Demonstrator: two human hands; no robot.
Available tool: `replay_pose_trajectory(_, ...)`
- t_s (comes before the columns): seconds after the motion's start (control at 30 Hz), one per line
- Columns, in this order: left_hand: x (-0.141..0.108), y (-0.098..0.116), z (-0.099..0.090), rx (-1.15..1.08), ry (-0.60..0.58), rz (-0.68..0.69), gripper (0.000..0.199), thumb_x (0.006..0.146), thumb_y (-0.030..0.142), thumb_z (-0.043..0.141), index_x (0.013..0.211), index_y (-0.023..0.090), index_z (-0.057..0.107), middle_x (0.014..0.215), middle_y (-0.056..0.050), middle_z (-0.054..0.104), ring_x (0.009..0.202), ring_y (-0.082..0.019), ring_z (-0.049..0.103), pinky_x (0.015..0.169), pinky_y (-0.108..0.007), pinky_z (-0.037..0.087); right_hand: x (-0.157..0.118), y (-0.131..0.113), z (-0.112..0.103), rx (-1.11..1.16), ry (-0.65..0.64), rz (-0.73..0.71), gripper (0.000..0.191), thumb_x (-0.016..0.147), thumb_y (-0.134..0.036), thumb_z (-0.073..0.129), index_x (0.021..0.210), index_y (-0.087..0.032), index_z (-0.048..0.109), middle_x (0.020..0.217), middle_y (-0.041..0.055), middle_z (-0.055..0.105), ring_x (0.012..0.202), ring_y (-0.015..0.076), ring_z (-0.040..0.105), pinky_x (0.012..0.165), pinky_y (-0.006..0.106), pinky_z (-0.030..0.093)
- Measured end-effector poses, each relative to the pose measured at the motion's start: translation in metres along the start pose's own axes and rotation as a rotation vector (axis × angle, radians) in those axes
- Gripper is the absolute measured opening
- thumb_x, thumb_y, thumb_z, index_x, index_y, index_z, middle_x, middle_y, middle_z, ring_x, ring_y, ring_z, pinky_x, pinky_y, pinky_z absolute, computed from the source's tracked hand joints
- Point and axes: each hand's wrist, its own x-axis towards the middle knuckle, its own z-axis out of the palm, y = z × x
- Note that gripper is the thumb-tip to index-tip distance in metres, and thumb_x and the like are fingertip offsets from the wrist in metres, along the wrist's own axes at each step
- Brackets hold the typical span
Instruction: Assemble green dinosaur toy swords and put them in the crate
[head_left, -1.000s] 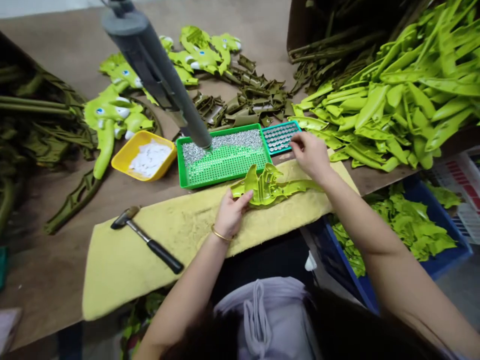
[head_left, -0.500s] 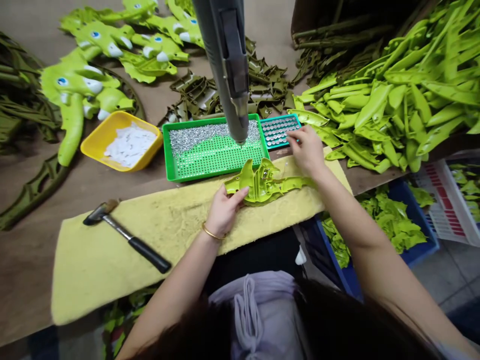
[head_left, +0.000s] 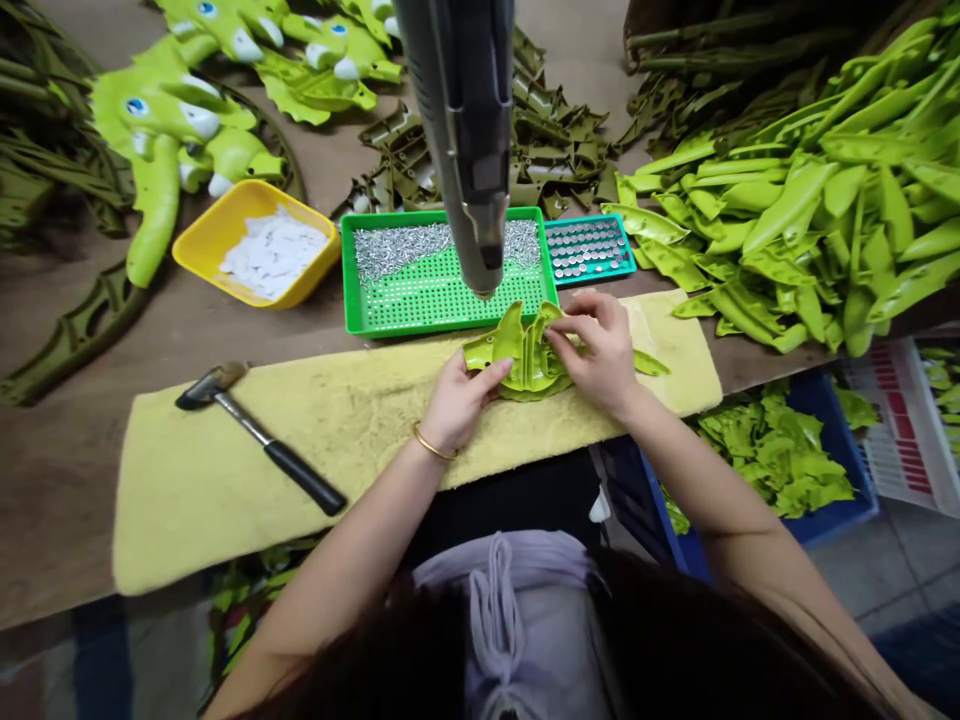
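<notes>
My left hand (head_left: 454, 402) grips the left end of a lime-green plastic toy shell half (head_left: 529, 362), thumb on top. The shell lies hollow side up over the yellow cloth (head_left: 390, 420), its ribs showing. My right hand (head_left: 602, 357) is over the shell's right part, fingertips pinched together inside it; whatever they hold is hidden. Just behind is a green perforated tray (head_left: 450, 322) with many small screws. Beside it a teal tray (head_left: 628, 258) holds rows of small silver discs. The tip of a hanging power screwdriver (head_left: 472, 150) points down above the green tray.
A hammer (head_left: 262, 437) lies on the cloth's left part. A yellow bowl (head_left: 196, 262) holds white pieces. Painted green toy heads (head_left: 161, 120), dark olive parts (head_left: 559, 130) and a heap of lime-green parts (head_left: 810, 210) cover the back and right. A blue crate (head_left: 851, 495) stands below right.
My right hand has moved from the teal tray, left and toward me, to the inside of the shell. The left hand keeps its hold. The whole view has shifted slightly.
</notes>
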Motion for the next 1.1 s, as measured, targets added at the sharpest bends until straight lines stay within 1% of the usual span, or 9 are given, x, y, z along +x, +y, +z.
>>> replay_pose_trajectory(0.1, -0.002, 0.001, 0.002, -0.008, -0.01, 0.0, 0.055, 0.056, 0.037, 0.089, 0.099, 0.017, 0.061, 0.099, -0.006, 0.074, 0.089, -0.022, 0.071, 0.08, -0.037, 0.06, -0.009, 0.002, -0.005, -0.114, -0.096, -0.063, 0.018, 0.089, -0.032, 0.058, 0.102, -0.026, 0.068, 0.116, 0.0075, 0.064, 0.108, 0.0235, 0.057, 0.091, 0.044, 0.043)
replay_pose_trajectory(0.23, -0.007, 0.001, 0.0, -0.002, -0.002, 0.009, 0.056, 0.056, 0.041, 0.089, 0.098, 0.018, 0.059, 0.099, -0.005, 0.073, 0.089, -0.022, 0.07, 0.08, -0.035, 0.059, -0.015, 0.016, -0.033, 0.057, -0.279, -0.18, 0.039, 0.091, -0.023, 0.05, 0.129, -0.025, 0.056, 0.137, 0.0101, 0.055, 0.126, 0.0238, 0.051, 0.099, 0.045, 0.044)
replay_pose_trajectory(0.37, 0.001, 0.007, -0.001, 0.12, 0.013, 0.087, 0.051, 0.063, 0.055, 0.082, 0.093, 0.018, 0.064, 0.089, -0.005, 0.072, 0.084, -0.023, 0.069, 0.076, -0.034, 0.056, -0.029, 0.008, -0.051, 0.069, -0.448, -0.237, 0.02, 0.091, -0.027, 0.055, 0.107, -0.028, 0.067, 0.11, 0.004, 0.069, 0.101, 0.0206, 0.059, 0.086, 0.04, 0.047)
replay_pose_trajectory(0.53, 0.022, 0.033, 0.019, 0.743, -0.068, 0.322, 0.042, 0.08, 0.056, 0.065, 0.074, 0.015, 0.067, 0.075, -0.006, 0.067, 0.074, -0.021, 0.063, 0.074, -0.035, 0.052, -0.041, -0.028, -0.041, 0.141, -0.394, -0.23, 0.011, 0.088, -0.023, 0.058, 0.095, -0.023, 0.067, 0.098, 0.0072, 0.067, 0.094, 0.0203, 0.059, 0.08, 0.038, 0.048)
replay_pose_trajectory(0.67, -0.016, 0.032, 0.017, 1.149, 0.027, 0.676, 0.031, 0.09, 0.038, 0.057, 0.109, 0.014, 0.063, 0.116, -0.015, 0.064, 0.113, -0.027, 0.058, 0.102, -0.045, 0.044, -0.04, -0.04, -0.029, 0.28, -0.207, 0.014, 0.006, 0.083, -0.022, 0.063, 0.089, -0.023, 0.065, 0.098, 0.0089, 0.066, 0.095, 0.0224, 0.062, 0.081, 0.041, 0.052)
replay_pose_trajectory(0.77, -0.056, 0.011, 0.0, 1.503, -0.126, 0.592, 0.06, 0.078, 0.047, 0.072, 0.126, 0.015, 0.057, 0.139, -0.023, 0.049, 0.134, -0.039, 0.041, 0.109, -0.059, 0.035, -0.04, -0.04, -0.02, 0.494, -0.192, 0.347, 0.007, 0.082, -0.026, 0.065, 0.089, -0.024, 0.064, 0.088, 0.0052, 0.07, 0.081, 0.0192, 0.067, 0.071, 0.036, 0.055)
replay_pose_trajectory(0.9, -0.06, 0.025, -0.039, 1.614, -0.274, 0.68, 0.053, 0.084, 0.037, 0.067, 0.134, 0.026, 0.053, 0.152, -0.017, 0.037, 0.143, -0.036, 0.031, 0.113, -0.06, 0.028, -0.044, -0.045, -0.009, 0.613, -0.153, 0.695, 0.022, 0.078, -0.036, 0.069, 0.096, -0.024, 0.068, 0.079, 0.0032, 0.072, 0.07, 0.0181, 0.069, 0.067, 0.034, 0.058)
replay_pose_trajectory(1.0, -0.027, 0.082, -0.088, 1.541, 0.022, 0.774, 0.047, 0.085, 0.043, 0.063, 0.127, 0.023, 0.058, 0.145, -0.016, 0.047, 0.136, -0.032, 0.04, 0.114, -0.053, 0.03, -0.045, -0.052, -0.006, 0.593, -0.147, 0.766, 0.025, 0.075, -0.042, 0.071, 0.093, -0.024, 0.072, 0.083, 0.0052, 0.074, 0.071, 0.0192, 0.07, 0.069, 0.037, 0.059)
replay_pose_trajectory(1.1, 0.002, 0.146, -0.152, 1.561, 0.625, 0.498, 0.034, 0.085, 0.03, 0.061, 0.114, 0.013, 0.063, 0.129, -0.022, 0.057, 0.125, -0.038, 0.047, 0.108, -0.058, 0.031, -0.044, -0.057, -0.006, 0.592, -0.109, 0.808, 0.027, 0.067, -0.044, 0.077, 0.085, -0.025, 0.071, 0.079, 0.0047, 0.073, 0.067, 0.0192, 0.067, 0.063, 0.036, 0.058)
